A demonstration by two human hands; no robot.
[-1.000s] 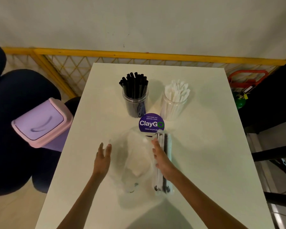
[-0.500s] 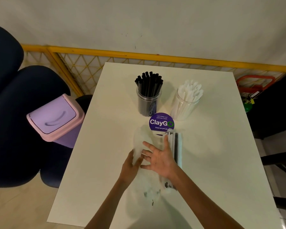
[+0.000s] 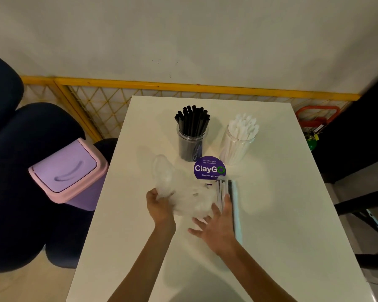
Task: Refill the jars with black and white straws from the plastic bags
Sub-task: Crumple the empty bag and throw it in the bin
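Observation:
Two clear jars stand at the far middle of the white table (image 3: 271, 214): one jar of black straws (image 3: 192, 134) and, to its right, one jar of white straws (image 3: 240, 138). A crumpled clear plastic bag (image 3: 179, 190) lies in front of them. My left hand (image 3: 158, 207) grips the bag's left part, lifting it off the table. My right hand (image 3: 216, 225) lies with spread fingers on the bag's right edge, beside a second bag with straws (image 3: 229, 199) lying lengthwise on the table.
A round purple ClayGo sign (image 3: 209, 168) stands just before the jars. A lilac and pink swing-lid bin (image 3: 68, 173) sits left of the table, beside dark blue seats (image 3: 20, 182). A yellow mesh fence (image 3: 118, 99) runs behind the table.
My left hand has closed on the clear bag and raised it up to the left. My right hand has slid back toward me. The camera has shifted.

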